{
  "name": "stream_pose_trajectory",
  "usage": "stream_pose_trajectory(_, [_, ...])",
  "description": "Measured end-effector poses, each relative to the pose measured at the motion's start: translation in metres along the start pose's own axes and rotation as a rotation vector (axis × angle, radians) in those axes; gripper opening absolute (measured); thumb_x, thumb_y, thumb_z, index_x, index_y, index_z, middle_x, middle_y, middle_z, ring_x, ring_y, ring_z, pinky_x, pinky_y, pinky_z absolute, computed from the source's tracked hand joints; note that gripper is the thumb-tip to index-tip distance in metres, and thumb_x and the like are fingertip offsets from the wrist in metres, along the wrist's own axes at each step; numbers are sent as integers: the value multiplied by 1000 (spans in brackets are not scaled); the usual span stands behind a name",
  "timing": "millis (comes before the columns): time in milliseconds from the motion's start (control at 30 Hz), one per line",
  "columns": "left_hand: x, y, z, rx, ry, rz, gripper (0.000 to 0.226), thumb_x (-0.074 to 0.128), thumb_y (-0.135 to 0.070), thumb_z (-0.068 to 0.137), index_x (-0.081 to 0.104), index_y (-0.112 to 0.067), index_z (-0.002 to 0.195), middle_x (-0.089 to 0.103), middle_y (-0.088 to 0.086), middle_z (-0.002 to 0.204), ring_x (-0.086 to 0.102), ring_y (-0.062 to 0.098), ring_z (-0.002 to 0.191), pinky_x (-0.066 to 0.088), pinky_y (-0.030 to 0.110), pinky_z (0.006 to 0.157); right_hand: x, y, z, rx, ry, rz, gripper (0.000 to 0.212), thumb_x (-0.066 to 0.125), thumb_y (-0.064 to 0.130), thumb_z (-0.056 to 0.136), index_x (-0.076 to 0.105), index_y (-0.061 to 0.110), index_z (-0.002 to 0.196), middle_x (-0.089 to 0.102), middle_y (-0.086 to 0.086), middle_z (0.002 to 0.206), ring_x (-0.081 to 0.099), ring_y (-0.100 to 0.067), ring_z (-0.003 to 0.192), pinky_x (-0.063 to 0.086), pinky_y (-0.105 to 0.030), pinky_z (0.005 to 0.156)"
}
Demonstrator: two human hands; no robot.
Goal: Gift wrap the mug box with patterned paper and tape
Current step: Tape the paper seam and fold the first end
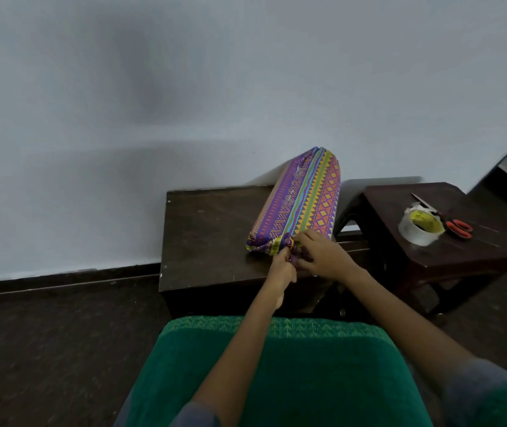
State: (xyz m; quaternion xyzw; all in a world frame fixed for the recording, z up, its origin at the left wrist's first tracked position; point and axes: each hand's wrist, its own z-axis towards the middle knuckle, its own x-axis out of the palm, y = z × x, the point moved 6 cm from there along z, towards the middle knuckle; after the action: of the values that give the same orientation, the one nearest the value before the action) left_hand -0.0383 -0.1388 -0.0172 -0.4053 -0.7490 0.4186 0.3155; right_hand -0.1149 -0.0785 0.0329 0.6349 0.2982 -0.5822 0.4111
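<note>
On the dark wooden table (212,235) against the pale wall (184,87), head view: the mug box (298,201), already sheathed in patterned paper (323,198) of purple, orange and yellow bands, lies lengthwise with its far end toward the wall and its near end toward the person. Glints along the purple band suggest strips of clear tape over the long seam. The left hand (283,268) pinches the gathered paper at the near end, fingers curled onto the fold; the right hand (323,255) lies over the same end, fingers bent onto the paper and apparently pressing the flaps inward. How the fingertips meet beneath the fold is hidden.

Handling, as judged: the package looks light and rigid in its body, but the paper is thin, glossy and likely slippery, prone to tearing or springing open at the unsecured end. A hold across the flat long faces seems safest; the folded end should be kept pressed until taped.

Surroundings: just right of the table stands a lower dark stool (443,241) bearing a roll of clear tape (420,228) and red-handled scissors (449,221), the two touching, within reach of the right hand. The floor (45,349) is dark, with a dark skirting under the wall. A green patterned cloth (276,365) covers the person's lap in the foreground.
</note>
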Motion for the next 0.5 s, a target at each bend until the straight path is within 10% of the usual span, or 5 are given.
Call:
stream_pose_trajectory(200, [6, -1, 0, 249, 53, 383, 70, 41, 15, 74, 38, -5, 140, 34, 9, 143, 34, 25, 133, 39, 36, 104, 11, -5, -6, 181, -304, -1, 34, 78, 15, 68, 61, 7, 97, 61, -13, 92, 61, -34, 83, 50, -39, 71])
stream_pose_trajectory(333, [-42, -16, -9, 643, -354, 935, 53, 59, 3, 75, 52, -7, 127, 48, 12, 128, 46, 27, 119, 38, 34, 101, 3, -9, -5, 151, -359, -6, 19, 73, 18, 75, 61, 9, 87, 63, -8, 83, 61, -31, 71, 47, -33, 59])
stream_pose_trajectory(500, [-81, -33, 20, 904, -226, 1467, 105, 80, -31, 66, 16, -11, 146, 22, 13, 154, 17, 29, 142, 12, 45, 114, 4, -12, -8, 91, -372, -79, 19, 73, 18, 76, 59, 13, 88, 61, -4, 80, 61, -28, 67, 44, -29, 47])
